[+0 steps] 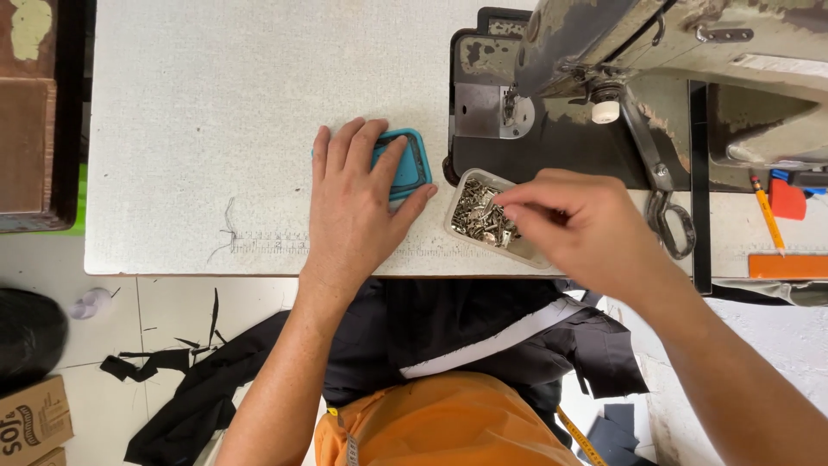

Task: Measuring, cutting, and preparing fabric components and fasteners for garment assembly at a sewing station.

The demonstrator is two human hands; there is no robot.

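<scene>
The left hand is laid flat, fingers spread, on a teal rectangular plastic lid on the white desk. The right hand's grip is pinched together on small metal pieces inside a clear plastic tub just beside the lid.

The left hand is lying flat on the white table, with its fingers spread out and covering part of a blue lid. The right hand is reaching into a small clear box full of little shiny metal bits, and its fingertips are pinching among them. An old sewing machine is sitting just behind the box. Scissors are lying beside the right hand. Black cloth is hanging below the table edge.
</scene>
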